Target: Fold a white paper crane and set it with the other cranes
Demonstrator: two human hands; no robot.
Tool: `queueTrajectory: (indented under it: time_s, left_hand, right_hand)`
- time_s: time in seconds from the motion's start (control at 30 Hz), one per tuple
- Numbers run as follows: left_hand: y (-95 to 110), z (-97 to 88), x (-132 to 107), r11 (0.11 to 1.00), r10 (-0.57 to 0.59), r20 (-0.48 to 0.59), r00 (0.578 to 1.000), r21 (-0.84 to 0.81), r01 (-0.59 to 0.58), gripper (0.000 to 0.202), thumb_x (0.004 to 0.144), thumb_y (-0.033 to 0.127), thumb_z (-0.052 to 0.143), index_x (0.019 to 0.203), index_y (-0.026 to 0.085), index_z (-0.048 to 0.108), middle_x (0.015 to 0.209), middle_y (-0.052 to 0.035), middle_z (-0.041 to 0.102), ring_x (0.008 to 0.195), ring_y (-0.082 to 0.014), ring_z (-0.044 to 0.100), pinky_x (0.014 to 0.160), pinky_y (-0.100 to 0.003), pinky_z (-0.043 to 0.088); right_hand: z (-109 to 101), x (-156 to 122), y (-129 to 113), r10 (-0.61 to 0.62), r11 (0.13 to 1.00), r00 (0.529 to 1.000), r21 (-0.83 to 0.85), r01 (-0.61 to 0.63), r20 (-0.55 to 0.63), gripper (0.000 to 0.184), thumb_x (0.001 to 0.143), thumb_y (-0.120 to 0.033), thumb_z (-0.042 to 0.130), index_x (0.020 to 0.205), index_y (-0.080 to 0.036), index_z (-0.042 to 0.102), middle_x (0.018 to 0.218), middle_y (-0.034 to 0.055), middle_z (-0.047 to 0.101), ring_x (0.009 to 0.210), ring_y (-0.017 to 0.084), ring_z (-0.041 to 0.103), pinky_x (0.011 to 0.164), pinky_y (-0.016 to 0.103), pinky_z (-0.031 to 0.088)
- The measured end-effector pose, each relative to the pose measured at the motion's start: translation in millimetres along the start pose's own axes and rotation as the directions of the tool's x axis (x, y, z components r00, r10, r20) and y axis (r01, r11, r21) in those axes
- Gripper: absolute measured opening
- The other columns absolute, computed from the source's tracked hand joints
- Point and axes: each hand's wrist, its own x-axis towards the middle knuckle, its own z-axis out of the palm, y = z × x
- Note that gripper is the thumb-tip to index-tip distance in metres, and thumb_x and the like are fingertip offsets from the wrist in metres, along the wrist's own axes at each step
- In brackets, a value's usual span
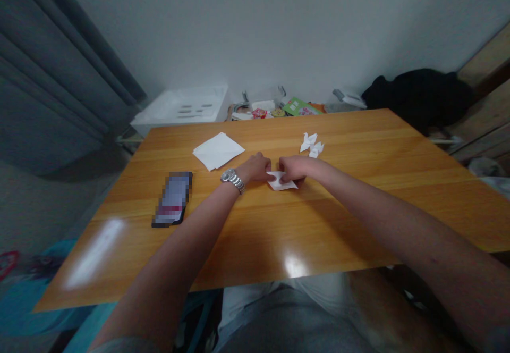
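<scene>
Both my hands rest near the middle of a wooden table [358, 209], pinching a small folded piece of white paper [281, 183] that lies flat between them. My left hand [255, 167], with a metal watch [233, 179] on its wrist, grips the paper's left edge with curled fingers. From the other side, my right hand [292, 168] presses and holds the paper's right part, fingers closed.
A stack of white paper sheets [217, 150] lies to the far left of my hands. Two folded paper figures [312, 144] sit beyond my right hand. A phone [172, 199] lies on the left. Behind the table are a white box [183, 106], clutter and dark cloth [418, 95].
</scene>
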Motion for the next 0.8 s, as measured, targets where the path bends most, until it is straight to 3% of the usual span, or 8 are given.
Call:
queueTrajectory:
  time_s: [0.13,0.3,0.43,0.57,0.7,0.8]
  left_hand:
    - [-1,6.9,-9,0.998,-0.055,-0.018,0.998,0.012,0.055,0.034,0.081,0.051,0.07,0.09,0.017,0.071,0.097,-0.0106,0.066,0.085,-0.0234,0.063,0.071,-0.029,0.045]
    - [-4,16.9,-16,0.997,0.05,-0.114,0.992,-0.053,-0.057,0.033,0.083,0.043,0.068,0.106,0.019,0.068,0.105,-0.0091,0.065,0.098,-0.0248,0.061,0.085,-0.032,0.046]
    - [-1,20.7,-21,0.977,0.121,-0.166,0.979,-0.152,-0.147,0.032,0.092,0.043,0.058,0.11,0.018,0.068,0.103,-0.0085,0.067,0.094,-0.0226,0.062,0.082,-0.031,0.046]
    - [6,23.0,-28,0.952,0.082,-0.22,0.972,-0.272,-0.142,0.031,0.097,0.039,0.051,0.11,0.018,0.069,0.102,-0.0074,0.072,0.088,-0.0201,0.065,0.075,-0.029,0.046]
    - [15,25.7,-36,0.919,0.023,-0.259,0.965,-0.376,-0.123,0.024,0.095,0.032,0.052,0.107,0.018,0.069,0.102,-0.0066,0.074,0.086,-0.0185,0.066,0.075,-0.028,0.047]
    - [22,27.1,-40,0.908,-0.02,-0.286,0.958,-0.406,-0.103,0.027,0.097,0.037,0.052,0.105,0.017,0.069,0.097,-0.0067,0.074,0.083,-0.0186,0.066,0.072,-0.028,0.046]
  right_hand:
    - [6,-8,1,0.0,0.995,1.0,0.097,-0.001,0.011,0.037,0.08,-0.022,0.073,0.115,-0.019,0.064,0.074,0.0059,0.077,0.058,0.021,0.07,0.058,0.028,0.05]
    - [11,-15,6,-0.094,0.995,0.972,0.023,0.101,-0.217,0.04,0.078,-0.019,0.075,0.116,-0.019,0.062,0.092,0.0061,0.078,0.071,0.02,0.071,0.064,0.026,0.047]
    - [18,-17,13,-0.147,0.988,0.928,-0.014,0.151,-0.342,0.029,0.084,-0.02,0.072,0.112,-0.019,0.065,0.107,0.0088,0.076,0.095,0.023,0.07,0.076,0.027,0.045]
    - [30,-19,19,-0.21,0.956,0.851,0.08,0.282,-0.481,0.02,0.092,-0.024,0.066,0.111,-0.018,0.066,0.099,0.0074,0.077,0.09,0.021,0.071,0.073,0.026,0.046]
    - [40,-27,20,-0.226,0.893,0.827,0.23,0.387,-0.514,0.014,0.095,-0.023,0.062,0.107,-0.018,0.066,0.099,0.0073,0.077,0.089,0.019,0.072,0.074,0.025,0.049]
    - [44,-32,20,-0.216,0.876,0.797,0.249,0.413,-0.564,0.012,0.096,-0.026,0.061,0.102,-0.018,0.068,0.098,0.0078,0.078,0.088,0.02,0.072,0.073,0.026,0.049]
